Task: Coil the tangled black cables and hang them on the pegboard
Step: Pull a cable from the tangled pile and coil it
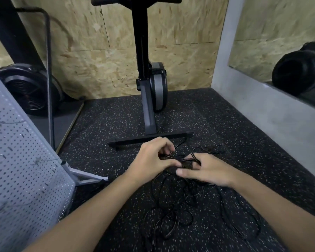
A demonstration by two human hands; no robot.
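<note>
Head view, looking down at a black rubber floor with pale speckles.

- Black cables: a loose tangle of thin loops lies on the floor in the lower centre of the frame. It spreads from under the hands toward the bottom edge. A few strands trail up and to the right, past the hands.
- Left hand: centre of frame, its fingers curled in, pinching strands at the top of the tangle. The thumb points right, toward the other hand.
- Right hand: just right of the left, nearly touching it. Its fingers are curled round a small dark bunch of cable, with the thumb lying flat along the near side. Whether that bunch includes a plug cannot be told.
- Both forearms are bare and come in from the bottom corners.
- Pegboard: a grey perforated panel on the left edge, tilted, standing on a pale metal foot that rests on the floor. It is apart from the cables.
- Exercise machine: a black upright with a grey wheel housing, centre top. Its base bar lies just beyond the hands.
- Chipboard wall behind.
- Black fan wheel at upper left.
- Mirror at upper right, on a grey wall.
</note>
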